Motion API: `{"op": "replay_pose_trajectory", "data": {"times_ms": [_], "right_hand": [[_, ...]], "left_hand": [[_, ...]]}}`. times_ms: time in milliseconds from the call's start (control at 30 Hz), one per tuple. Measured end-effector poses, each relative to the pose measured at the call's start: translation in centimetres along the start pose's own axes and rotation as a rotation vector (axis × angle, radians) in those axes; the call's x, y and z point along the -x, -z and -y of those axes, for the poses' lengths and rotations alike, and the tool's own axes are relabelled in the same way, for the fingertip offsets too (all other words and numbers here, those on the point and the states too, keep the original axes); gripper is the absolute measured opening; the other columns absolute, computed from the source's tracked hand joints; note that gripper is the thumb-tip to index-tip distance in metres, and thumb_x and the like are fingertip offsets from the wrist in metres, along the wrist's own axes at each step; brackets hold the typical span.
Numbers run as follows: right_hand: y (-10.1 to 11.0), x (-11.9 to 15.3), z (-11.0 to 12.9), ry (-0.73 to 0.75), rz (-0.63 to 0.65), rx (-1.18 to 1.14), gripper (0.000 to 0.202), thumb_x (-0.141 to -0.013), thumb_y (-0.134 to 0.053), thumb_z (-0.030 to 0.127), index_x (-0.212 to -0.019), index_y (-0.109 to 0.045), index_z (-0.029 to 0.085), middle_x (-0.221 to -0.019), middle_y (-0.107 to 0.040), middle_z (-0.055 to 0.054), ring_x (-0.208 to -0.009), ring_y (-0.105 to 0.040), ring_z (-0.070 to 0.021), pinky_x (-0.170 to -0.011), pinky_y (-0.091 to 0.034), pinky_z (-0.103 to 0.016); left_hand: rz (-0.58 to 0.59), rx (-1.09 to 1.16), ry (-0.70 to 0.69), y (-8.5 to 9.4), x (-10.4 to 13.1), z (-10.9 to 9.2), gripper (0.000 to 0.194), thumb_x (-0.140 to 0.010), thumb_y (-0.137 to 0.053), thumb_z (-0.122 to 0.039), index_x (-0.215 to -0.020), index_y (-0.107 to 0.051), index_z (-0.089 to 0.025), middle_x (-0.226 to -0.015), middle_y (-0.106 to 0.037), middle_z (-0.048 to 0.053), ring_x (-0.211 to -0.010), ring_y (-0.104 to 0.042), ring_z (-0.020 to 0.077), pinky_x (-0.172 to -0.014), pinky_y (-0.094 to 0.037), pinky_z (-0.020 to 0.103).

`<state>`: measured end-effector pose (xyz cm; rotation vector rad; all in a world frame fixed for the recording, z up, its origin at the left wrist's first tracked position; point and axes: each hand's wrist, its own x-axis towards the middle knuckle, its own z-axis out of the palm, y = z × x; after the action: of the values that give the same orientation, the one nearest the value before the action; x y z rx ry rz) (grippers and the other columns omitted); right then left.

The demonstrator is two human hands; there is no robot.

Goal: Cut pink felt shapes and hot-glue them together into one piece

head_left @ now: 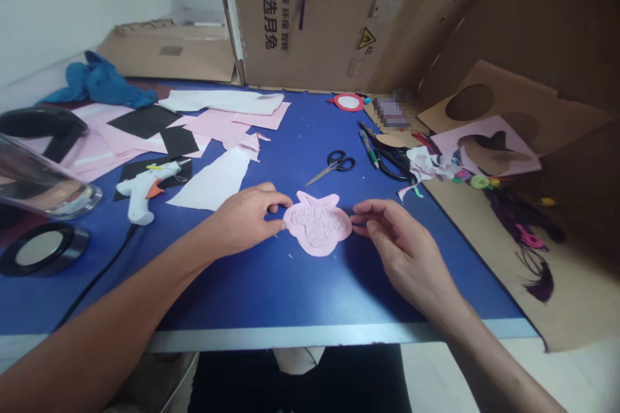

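Observation:
A pink paper cutout (318,246) with a rounded, lobed outline and two pointed tips at the top is in front of me, over the blue table. Pencil-like lines cover its middle. My left hand (249,216) has its thumb and forefinger at the cutout's left edge, gripping it. At the opposite edge, the curved fingertips of my right hand (400,239) are close to the paper or just touching it, with the thumb held apart from it. Just beyond the cutout lie small scissors (332,166) with black handles, blades partly spread.
To the left are a white glue gun (145,190), a roll of tape (41,251), a clear container (48,181) and pink, white and black paper sheets (213,171). Pliers (392,164), a green pen (369,148) and paper scraps (426,164) lie right. Cardboard (329,32) stands behind.

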<state>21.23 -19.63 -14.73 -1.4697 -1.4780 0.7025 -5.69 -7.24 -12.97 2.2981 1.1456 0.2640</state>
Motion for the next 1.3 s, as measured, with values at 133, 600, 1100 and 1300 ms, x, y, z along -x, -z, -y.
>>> {"op": "replay_pose_trajectory", "data": {"times_ms": [133,600,1100,1300], "right_hand": [[0.3,-0.1,-0.1,0.011,0.001,0.041,0.02,-0.112,-0.051,0.03,-0.123,-0.068,0.026,-0.118,-0.076,-0.009,-0.104,-0.078,-0.0252,-0.094,-0.066,-0.047],[0.8,0.4,-0.4,-0.008,0.024,0.599,0.036,-0.107,-0.044,0.021,-0.115,-0.078,0.026,-0.113,-0.074,-0.007,-0.097,-0.075,-0.0259,-0.081,-0.054,-0.041],[1.8,-0.1,-1.2,0.221,0.094,0.525,0.034,-0.106,-0.048,0.01,-0.115,-0.077,0.025,-0.114,-0.071,-0.008,-0.097,-0.072,-0.023,-0.082,-0.055,-0.038],[4.7,-1.6,-1.2,0.719,0.334,0.65,0.035,-0.103,-0.045,0.001,-0.084,-0.067,0.02,-0.09,-0.07,-0.006,-0.084,-0.065,-0.02,-0.09,-0.053,-0.038]], "left_hand": [[-0.001,-0.001,-0.002,0.0,0.0,0.0,0.035,-0.088,-0.07,-0.032,-0.121,-0.081,-0.026,-0.104,-0.068,0.003,-0.09,-0.066,0.0192,-0.081,-0.05,0.033],[0.009,-0.006,-0.001,0.0,0.0,0.0,0.034,-0.088,-0.069,-0.032,-0.119,-0.081,-0.026,-0.104,-0.067,0.003,-0.09,-0.064,0.0192,-0.08,-0.049,0.032],[0.009,-0.004,0.003,-0.1,0.0,0.1,0.034,-0.087,-0.07,-0.028,-0.12,-0.081,-0.026,-0.104,-0.067,0.003,-0.09,-0.065,0.0186,-0.081,-0.049,0.032],[-0.001,-0.005,0.005,-0.1,0.0,0.1,0.034,-0.088,-0.069,-0.03,-0.119,-0.081,-0.027,-0.104,-0.067,0.002,-0.09,-0.065,0.0186,-0.079,-0.048,0.032]]}}
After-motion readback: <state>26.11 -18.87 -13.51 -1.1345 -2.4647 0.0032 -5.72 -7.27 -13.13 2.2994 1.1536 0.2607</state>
